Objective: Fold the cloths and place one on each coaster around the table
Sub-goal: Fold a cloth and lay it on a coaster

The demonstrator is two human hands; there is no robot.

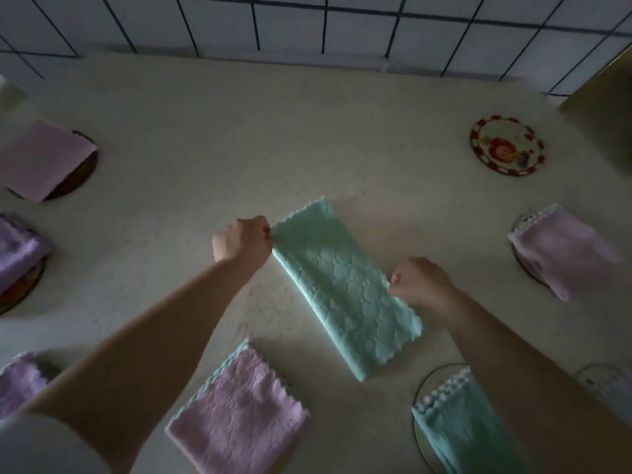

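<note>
A mint-green cloth (345,289), folded into a long strip, lies slantwise in the middle of the table (239,138). My left hand (241,241) pinches its far left corner. My right hand (422,282) pinches its right edge about halfway down. A folded pink cloth (239,415) lies on the table near me, with no coaster visible under it. At the far right a round coaster (507,145) with a red rim and a printed picture has no cloth on it.
Folded cloths sit on coasters around the edge: pink (44,159) and lilac (17,251) at the left, lilac (20,381) at the near left, pink (564,248) at the right, green (465,425) at the near right. A tiled wall (307,25) bounds the far side.
</note>
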